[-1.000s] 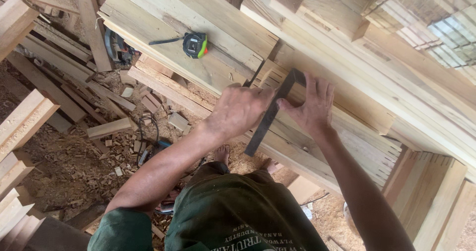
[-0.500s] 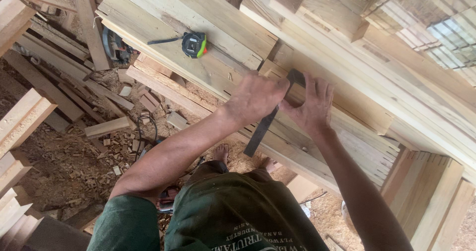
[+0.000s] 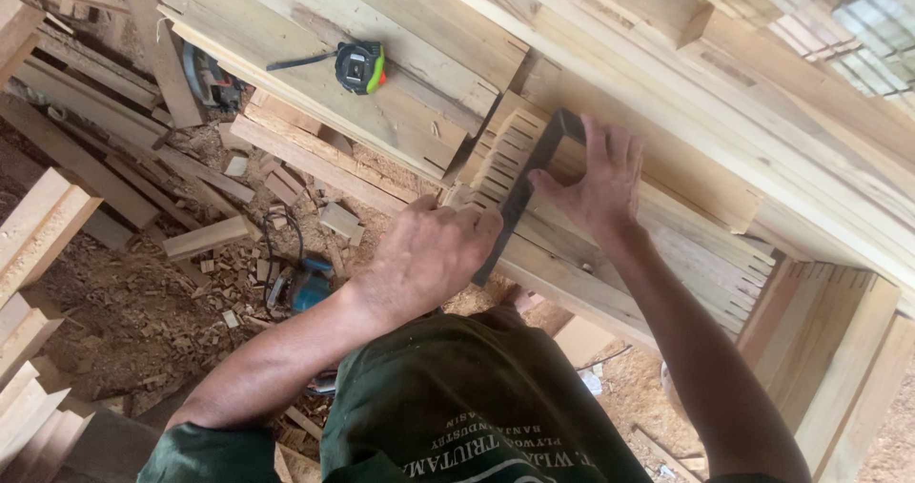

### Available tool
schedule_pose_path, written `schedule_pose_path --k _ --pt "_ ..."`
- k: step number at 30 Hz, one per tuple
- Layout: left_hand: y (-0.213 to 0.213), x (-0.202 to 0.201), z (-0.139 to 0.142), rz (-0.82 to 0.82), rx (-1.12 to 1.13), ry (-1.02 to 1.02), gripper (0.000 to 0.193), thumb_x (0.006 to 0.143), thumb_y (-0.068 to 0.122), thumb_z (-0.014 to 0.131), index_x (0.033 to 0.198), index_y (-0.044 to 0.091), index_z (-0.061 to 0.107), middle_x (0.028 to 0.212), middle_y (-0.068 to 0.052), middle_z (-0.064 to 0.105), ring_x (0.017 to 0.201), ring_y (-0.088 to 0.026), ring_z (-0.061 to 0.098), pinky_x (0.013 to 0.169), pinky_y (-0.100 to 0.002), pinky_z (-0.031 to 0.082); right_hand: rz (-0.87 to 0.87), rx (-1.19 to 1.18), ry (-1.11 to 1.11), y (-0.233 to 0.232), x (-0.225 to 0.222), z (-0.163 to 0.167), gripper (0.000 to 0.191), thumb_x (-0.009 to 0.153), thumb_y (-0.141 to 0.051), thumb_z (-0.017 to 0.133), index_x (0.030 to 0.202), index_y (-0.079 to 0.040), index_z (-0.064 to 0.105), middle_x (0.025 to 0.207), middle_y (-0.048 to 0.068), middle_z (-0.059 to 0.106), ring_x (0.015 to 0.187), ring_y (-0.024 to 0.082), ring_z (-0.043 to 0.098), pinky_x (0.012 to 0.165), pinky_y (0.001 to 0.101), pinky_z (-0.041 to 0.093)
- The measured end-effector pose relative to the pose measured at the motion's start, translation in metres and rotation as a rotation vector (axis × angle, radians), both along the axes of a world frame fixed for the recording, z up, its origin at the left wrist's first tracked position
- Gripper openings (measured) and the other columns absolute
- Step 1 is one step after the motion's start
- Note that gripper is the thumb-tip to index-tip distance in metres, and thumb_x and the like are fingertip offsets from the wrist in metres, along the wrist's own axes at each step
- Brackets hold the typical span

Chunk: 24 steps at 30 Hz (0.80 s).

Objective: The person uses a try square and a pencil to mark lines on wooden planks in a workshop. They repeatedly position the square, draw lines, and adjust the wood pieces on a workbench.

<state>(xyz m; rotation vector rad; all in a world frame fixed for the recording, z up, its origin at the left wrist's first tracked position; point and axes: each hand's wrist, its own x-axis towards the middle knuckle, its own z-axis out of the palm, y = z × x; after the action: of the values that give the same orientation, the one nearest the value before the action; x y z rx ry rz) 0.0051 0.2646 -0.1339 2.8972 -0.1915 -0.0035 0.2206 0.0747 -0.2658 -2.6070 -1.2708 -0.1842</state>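
A dark metal carpenter's square (image 3: 522,192) lies across the slotted ends of pale wooden planks (image 3: 686,254) stacked in front of me. My right hand (image 3: 596,183) presses flat on the square near its corner, fingers spread and thumb against the blade. My left hand (image 3: 429,254) is curled into a fist at the blade's lower end, its thumb touching the blade's edge. Anything inside that fist is hidden.
A black and green tape measure (image 3: 360,66) sits on a wide board (image 3: 286,25) at the back. A circular saw (image 3: 205,78) rests behind it. A blue power tool (image 3: 310,287) lies on the sawdust floor among offcuts. Plank stacks (image 3: 38,230) stand on the left, wooden frames (image 3: 839,349) on the right.
My left hand slid up along the square's blade, then came back down toward me. My right hand stayed pressed on the square.
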Motion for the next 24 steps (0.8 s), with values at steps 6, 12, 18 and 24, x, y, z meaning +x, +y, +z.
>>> schedule_pose_path --k 6,12,18,24 --pt "-0.006 -0.009 -0.014 0.012 0.038 -0.027 0.019 0.088 0.014 0.064 0.104 0.005 0.062 0.076 -0.005 0.069 0.070 -0.018 0.072 0.066 -0.036 0.057 -0.012 -0.045 0.030 0.002 -0.004 0.002 0.098 0.079 -0.058 0.089 0.149 -0.008 0.042 0.126 0.018 0.048 0.116 0.035 0.046 0.101 0.0527 0.042" --pt "-0.005 -0.012 -0.019 0.030 0.000 -0.004 0.023 0.090 0.014 0.065 0.109 0.003 0.062 0.076 -0.005 0.069 0.070 -0.018 0.073 0.068 -0.037 0.058 -0.025 -0.063 0.050 0.002 -0.006 0.001 0.098 0.077 -0.056 0.089 0.148 -0.008 0.042 0.125 0.021 0.048 0.116 0.036 0.045 0.100 0.0545 0.041" --pt "-0.003 -0.012 -0.023 0.023 -0.022 -0.025 0.035 0.079 0.019 0.068 0.110 0.003 0.062 0.079 -0.006 0.070 0.073 -0.018 0.074 0.071 -0.038 0.059 0.027 -0.007 0.042 0.002 -0.005 0.000 0.094 0.081 -0.053 0.088 0.149 -0.007 0.041 0.125 0.018 0.049 0.117 0.034 0.046 0.102 0.0532 0.042" --pt "-0.002 -0.012 -0.016 -0.042 0.046 0.147 0.025 0.095 0.011 0.061 0.118 0.002 0.059 0.079 -0.008 0.070 0.070 -0.017 0.072 0.064 -0.036 0.058 -0.011 -0.048 0.035 0.005 -0.008 0.004 0.096 0.078 -0.053 0.089 0.148 -0.008 0.042 0.126 0.018 0.048 0.116 0.035 0.045 0.102 0.0538 0.039"
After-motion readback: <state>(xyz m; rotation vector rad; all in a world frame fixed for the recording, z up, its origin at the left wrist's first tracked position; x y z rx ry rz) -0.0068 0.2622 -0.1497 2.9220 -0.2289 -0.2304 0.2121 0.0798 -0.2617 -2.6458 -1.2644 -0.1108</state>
